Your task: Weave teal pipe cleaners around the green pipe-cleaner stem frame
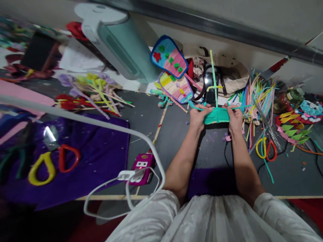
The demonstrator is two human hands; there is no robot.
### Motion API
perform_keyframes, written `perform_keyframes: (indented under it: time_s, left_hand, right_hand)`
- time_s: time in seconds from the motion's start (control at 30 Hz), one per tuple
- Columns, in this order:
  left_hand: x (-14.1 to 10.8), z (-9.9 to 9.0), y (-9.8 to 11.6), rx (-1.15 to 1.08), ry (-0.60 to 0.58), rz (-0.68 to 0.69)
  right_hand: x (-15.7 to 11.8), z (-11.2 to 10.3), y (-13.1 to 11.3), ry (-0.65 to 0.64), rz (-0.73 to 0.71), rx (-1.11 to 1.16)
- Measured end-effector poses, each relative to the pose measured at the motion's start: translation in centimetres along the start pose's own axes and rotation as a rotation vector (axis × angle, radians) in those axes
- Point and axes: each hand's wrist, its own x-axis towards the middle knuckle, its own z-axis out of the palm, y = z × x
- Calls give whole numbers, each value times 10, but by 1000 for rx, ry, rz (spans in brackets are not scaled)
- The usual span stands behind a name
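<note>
Worn on the head, looking forward and steeply down past pale, gathered cloth sleeves [148,218] to bare forearms at middle distance; tilted, taking in the dark grey table [148,117] from near edge to far wall [264,20]; shared with no second view.

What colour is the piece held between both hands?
Mostly teal green; the head view shows it.

Left hand [200,117], 1; right hand [235,119], 1. Teal piece [216,116]: 1. Scissors, 2: left scissors [51,146] toward the table's [171,134] near-left corner, right scissors [264,148] toward its right edge. Panels, 2, toward far edge: blue-rimmed panel [170,56], purple-rimmed panel [176,88]. Magenta box [143,165]: 1, toward near edge. Canvas bag [237,72]: 1, far edge. Fuzzy stems [256,92]: many, overlapping, uncountable.
</note>
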Motion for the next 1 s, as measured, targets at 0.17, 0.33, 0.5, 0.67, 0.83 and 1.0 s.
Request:
perform_keyframes:
  time_s: [0.17,0.33,0.5,0.67,0.83,1.0]
  left_hand:
    - [1,0,-2,-43,7,-29]
    - [2,-4,2,-7,-160,-263]
    - [1,-8,5,-9,-205,-338]
    - [1,-8,3,-4,-203,-351]
    - [-1,-4,-1,5,-134,-298]
    - [-5,1,-2,38,-79,-195]
  right_hand:
    - [-1,1,-1,17,9,-13]
    - [-3,2,-5,-15,-1,-5]
    - [-5,3,-8,-46,-14,16]
    - [-5,5,-8,41,-38,-13]
    - [-5,6,2,112,-22,-31]
    - [-7,8,4,163,-3,-166]
